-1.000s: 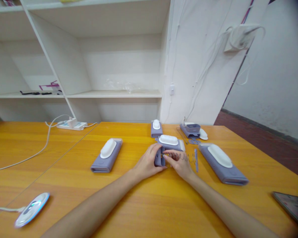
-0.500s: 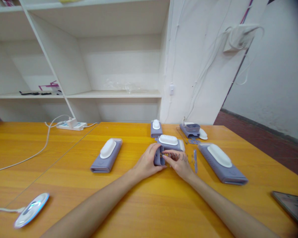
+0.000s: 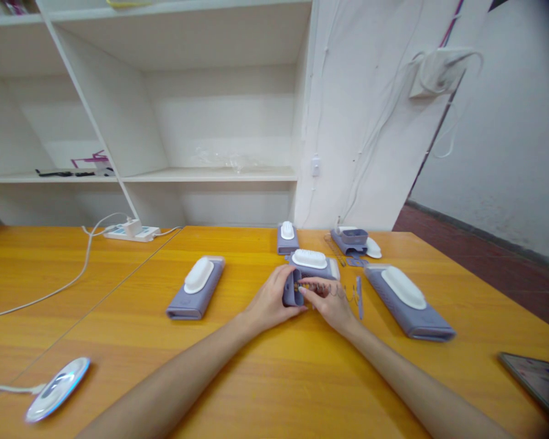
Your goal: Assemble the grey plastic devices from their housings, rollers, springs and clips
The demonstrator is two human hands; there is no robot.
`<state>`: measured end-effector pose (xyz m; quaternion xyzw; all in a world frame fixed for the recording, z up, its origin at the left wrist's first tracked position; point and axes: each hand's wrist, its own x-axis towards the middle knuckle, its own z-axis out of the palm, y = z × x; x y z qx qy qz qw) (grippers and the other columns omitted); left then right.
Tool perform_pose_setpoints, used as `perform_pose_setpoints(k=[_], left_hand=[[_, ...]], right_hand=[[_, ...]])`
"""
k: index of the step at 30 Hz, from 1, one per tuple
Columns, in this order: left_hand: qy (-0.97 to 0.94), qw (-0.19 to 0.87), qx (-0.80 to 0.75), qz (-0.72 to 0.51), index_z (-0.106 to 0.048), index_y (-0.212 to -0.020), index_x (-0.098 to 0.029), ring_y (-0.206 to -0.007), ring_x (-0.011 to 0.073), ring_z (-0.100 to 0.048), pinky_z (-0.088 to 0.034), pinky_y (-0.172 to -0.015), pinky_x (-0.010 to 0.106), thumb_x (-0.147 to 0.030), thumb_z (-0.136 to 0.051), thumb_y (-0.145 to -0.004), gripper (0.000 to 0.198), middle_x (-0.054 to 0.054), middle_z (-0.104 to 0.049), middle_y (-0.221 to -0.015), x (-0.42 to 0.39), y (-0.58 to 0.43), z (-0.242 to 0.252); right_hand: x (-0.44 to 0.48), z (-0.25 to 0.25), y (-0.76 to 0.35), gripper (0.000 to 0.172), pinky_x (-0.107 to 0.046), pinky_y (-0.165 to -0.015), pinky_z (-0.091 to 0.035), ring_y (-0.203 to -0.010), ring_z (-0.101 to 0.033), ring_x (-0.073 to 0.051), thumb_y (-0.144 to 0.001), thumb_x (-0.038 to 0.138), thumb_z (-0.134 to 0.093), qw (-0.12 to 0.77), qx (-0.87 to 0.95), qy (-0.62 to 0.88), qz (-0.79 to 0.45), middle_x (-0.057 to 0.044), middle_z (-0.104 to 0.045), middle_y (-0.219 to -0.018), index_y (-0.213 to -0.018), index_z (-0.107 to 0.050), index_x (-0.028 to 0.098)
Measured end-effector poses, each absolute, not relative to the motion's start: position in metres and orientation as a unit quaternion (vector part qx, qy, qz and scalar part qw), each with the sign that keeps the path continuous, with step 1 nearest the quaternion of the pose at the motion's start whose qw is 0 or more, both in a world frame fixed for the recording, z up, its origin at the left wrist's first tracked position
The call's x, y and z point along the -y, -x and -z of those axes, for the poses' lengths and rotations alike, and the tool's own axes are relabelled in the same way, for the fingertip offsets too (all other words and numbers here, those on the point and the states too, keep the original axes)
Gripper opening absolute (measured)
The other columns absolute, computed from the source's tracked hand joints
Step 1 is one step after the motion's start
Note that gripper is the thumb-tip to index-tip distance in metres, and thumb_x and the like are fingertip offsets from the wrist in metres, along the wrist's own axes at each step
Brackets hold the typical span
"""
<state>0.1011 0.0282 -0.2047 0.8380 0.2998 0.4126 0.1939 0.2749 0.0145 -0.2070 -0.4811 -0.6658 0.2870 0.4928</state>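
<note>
My left hand [image 3: 271,297] is wrapped round a small grey-purple housing [image 3: 293,291], its open side facing right. My right hand [image 3: 330,303] pinches a thin coiled spring [image 3: 318,286] at that opening; the spring's loose coils trail to the right behind the fingers. A narrow purple strip [image 3: 359,297] stands just right of the coils. Behind both hands lies a purple case with a white bristled piece [image 3: 309,259] on top. Where the spring's tip sits inside the housing is too small to tell.
Purple cases with white tops lie at the left [image 3: 196,288], the right [image 3: 409,302] and the back [image 3: 287,238]. An opened case [image 3: 350,240] is at the back right. A phone [image 3: 537,381], a glowing oval device [image 3: 58,389] and a power strip [image 3: 132,231] are also on the table.
</note>
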Motion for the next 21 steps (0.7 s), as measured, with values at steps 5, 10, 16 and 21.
perform_pose_setpoints(k=[5, 10, 16, 21], left_hand=[[-0.838, 0.198, -0.297, -0.412, -0.033, -0.13, -0.024, -0.121, 0.0256, -0.043, -0.036, -0.102, 0.044, -0.028, -0.076, -0.063, 0.08, 0.01, -0.044, -0.128, -0.0282, -0.1008, 0.204], [-0.838, 0.202, -0.296, -0.412, -0.033, -0.13, -0.023, -0.12, 0.0245, -0.043, -0.036, -0.103, 0.043, -0.029, -0.075, -0.063, 0.079, 0.01, -0.044, -0.128, -0.0276, -0.101, 0.2035], [-0.837, 0.202, -0.295, -0.414, -0.032, -0.131, -0.024, -0.121, 0.0245, -0.042, -0.035, -0.103, 0.042, -0.028, -0.075, -0.063, 0.08, 0.009, -0.044, -0.129, -0.0279, -0.1011, 0.2052], [-0.835, 0.201, -0.3, -0.415, -0.033, -0.13, -0.023, -0.12, 0.0255, -0.043, -0.036, -0.102, 0.044, -0.031, -0.075, -0.063, 0.08, 0.01, -0.045, -0.128, -0.0291, -0.1014, 0.2061]], right_hand=[[-0.0148, 0.2074, -0.2765, 0.026, -0.025, -0.047, -0.042, -0.046, -0.05, -0.012, -0.075, 0.034, -0.063, 0.488, 0.67, 0.475, -0.295, -0.001, -0.061, -0.057, -0.089, -0.071, 0.014], [-0.0151, 0.2087, -0.2784, 0.026, -0.025, -0.051, -0.045, -0.05, -0.054, -0.013, -0.076, 0.035, -0.062, 0.485, 0.671, 0.478, -0.291, -0.003, -0.064, -0.061, -0.09, -0.071, 0.015], [-0.0131, 0.2078, -0.278, 0.026, -0.026, -0.051, -0.046, -0.051, -0.055, -0.014, -0.076, 0.035, -0.062, 0.495, 0.669, 0.47, -0.294, -0.004, -0.065, -0.061, -0.088, -0.071, 0.013], [-0.0128, 0.2061, -0.2768, 0.027, -0.025, -0.049, -0.046, -0.05, -0.056, -0.014, -0.075, 0.037, -0.064, 0.501, 0.667, 0.463, -0.298, -0.004, -0.065, -0.06, -0.086, -0.072, 0.014]])
